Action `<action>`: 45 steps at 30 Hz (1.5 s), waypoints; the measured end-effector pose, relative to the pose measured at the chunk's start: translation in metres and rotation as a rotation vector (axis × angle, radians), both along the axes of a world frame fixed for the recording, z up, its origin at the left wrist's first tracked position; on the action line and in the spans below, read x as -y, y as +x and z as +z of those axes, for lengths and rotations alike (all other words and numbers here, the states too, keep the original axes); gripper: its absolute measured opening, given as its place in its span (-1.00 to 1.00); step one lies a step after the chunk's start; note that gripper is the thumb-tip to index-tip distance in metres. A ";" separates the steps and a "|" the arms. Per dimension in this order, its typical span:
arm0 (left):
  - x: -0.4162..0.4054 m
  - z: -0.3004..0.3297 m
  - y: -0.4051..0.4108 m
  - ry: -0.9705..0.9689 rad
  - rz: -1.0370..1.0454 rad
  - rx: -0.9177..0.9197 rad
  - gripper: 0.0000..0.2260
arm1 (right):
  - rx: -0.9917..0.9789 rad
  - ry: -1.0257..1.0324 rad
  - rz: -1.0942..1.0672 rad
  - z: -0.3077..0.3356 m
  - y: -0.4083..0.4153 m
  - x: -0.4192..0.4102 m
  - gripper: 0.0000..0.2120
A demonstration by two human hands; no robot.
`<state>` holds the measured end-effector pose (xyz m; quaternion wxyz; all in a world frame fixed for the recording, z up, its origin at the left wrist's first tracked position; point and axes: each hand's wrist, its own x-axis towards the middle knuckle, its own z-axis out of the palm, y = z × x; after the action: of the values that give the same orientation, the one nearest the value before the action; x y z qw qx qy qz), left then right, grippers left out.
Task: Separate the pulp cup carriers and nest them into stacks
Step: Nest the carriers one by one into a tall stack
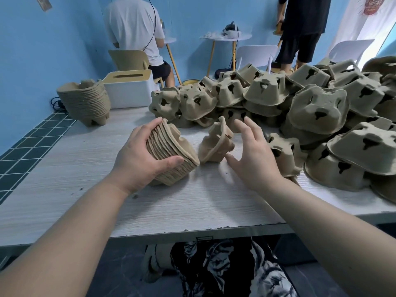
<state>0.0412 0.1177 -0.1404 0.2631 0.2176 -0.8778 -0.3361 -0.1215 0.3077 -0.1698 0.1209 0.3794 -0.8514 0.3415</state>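
Note:
My left hand (137,156) grips a nested stack of brown pulp carriers (169,151), tilted on its side on the white table (75,168). Just right of the stack a single carrier (214,144) lies tipped on its edge, apart from any hand. My right hand (251,156) hovers beside that carrier with fingers spread and holds nothing. A big heap of loose upturned carriers (300,108) covers the table's right and far side.
A second nested stack (85,101) stands at the far left, beside a white box with a tan lid (128,86). One carrier lies on the floor (154,262) under the table edge. Two people, chairs and small round tables are behind.

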 end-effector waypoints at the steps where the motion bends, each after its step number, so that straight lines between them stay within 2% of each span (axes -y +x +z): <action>1: 0.000 0.000 0.000 0.001 -0.001 0.000 0.00 | -0.037 0.001 0.031 0.001 0.001 0.000 -0.26; 4: 0.001 0.000 0.000 0.000 -0.005 -0.002 0.00 | -0.153 0.033 0.110 0.000 0.003 0.005 -0.27; 8: 0.001 0.000 0.000 -0.011 -0.011 0.000 -0.03 | -0.178 0.069 0.155 -0.003 0.002 0.012 -0.48; 13: 0.001 -0.001 0.000 -0.006 -0.012 0.001 -0.02 | -0.156 0.076 0.075 0.000 -0.001 0.010 -0.73; 18: 0.000 0.000 0.000 -0.004 -0.022 0.000 -0.03 | -0.208 -0.046 0.035 0.002 -0.007 0.005 -0.81; 20: 0.001 0.000 0.001 0.005 -0.021 -0.002 -0.01 | -0.227 -0.137 0.006 0.004 -0.008 0.008 -0.81; 25: 0.000 0.000 0.002 0.012 -0.024 -0.008 -0.02 | -0.227 -0.271 0.038 0.007 0.001 0.018 -0.67; 29: 0.000 0.000 0.002 0.014 -0.022 -0.007 -0.05 | -0.136 -0.316 0.072 0.003 0.011 0.024 -0.72; 32: -0.001 0.001 0.002 0.008 -0.012 0.008 0.00 | -0.093 -0.274 0.116 0.000 0.017 0.028 -0.75; 36: 0.000 0.001 0.002 0.003 0.000 0.013 0.02 | -0.130 -0.222 0.144 -0.001 0.023 0.029 -0.78; 45: 0.000 0.002 0.003 -0.005 -0.008 0.025 0.03 | -0.112 -0.081 0.275 -0.002 0.029 0.030 -0.75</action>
<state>0.0444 0.1173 -0.1380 0.2511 0.2177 -0.8827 -0.3323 -0.0929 0.2781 -0.1722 0.1356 0.5055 -0.7689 0.3672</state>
